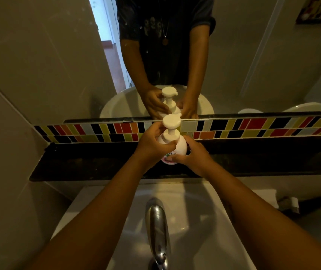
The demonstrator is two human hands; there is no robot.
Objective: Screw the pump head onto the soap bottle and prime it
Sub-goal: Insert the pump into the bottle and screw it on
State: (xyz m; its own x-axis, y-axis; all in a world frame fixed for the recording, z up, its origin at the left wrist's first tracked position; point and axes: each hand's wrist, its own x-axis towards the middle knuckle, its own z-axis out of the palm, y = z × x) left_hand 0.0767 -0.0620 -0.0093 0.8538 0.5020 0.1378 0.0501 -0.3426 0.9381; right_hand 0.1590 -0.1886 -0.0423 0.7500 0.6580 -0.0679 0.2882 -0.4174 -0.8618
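Bathroom, dim warm light. Both hands reach forward over a white sink (pixel 101 207) to a dark ledge (pixel 89 164) under the mirror (pixel 48 55). White soap bottle (pixel 181 145) stands upright on the ledge, between the two hands, pump head (pixel 171 121) seated on its neck with the flat round top uppermost. Left hand (pixel 151 145): grip closed around the bottle's shoulder and the pump collar, thumb across the near face, fingers wrapped behind on the left. Right hand (pixel 196 155): grip closed on the lower body of the bottle, thumb pressed against the label just below the left thumb, fingers curled round the right side. A pink and green label shows between the two thumbs; print too small to read. Bottle base is hidden behind the right thumb, so contact with the ledge cannot be confirmed. Beyond the grip, a strip of coloured tiles (pixel 253 127) runs along the wall, black, red, yellow, orange and pale. Above that the mirror repeats the hands, bottle and pump. Nearer than the grip, below the forearms, a chrome tap (pixel 156 227) stands over the basin, spout pointing toward the ledge.
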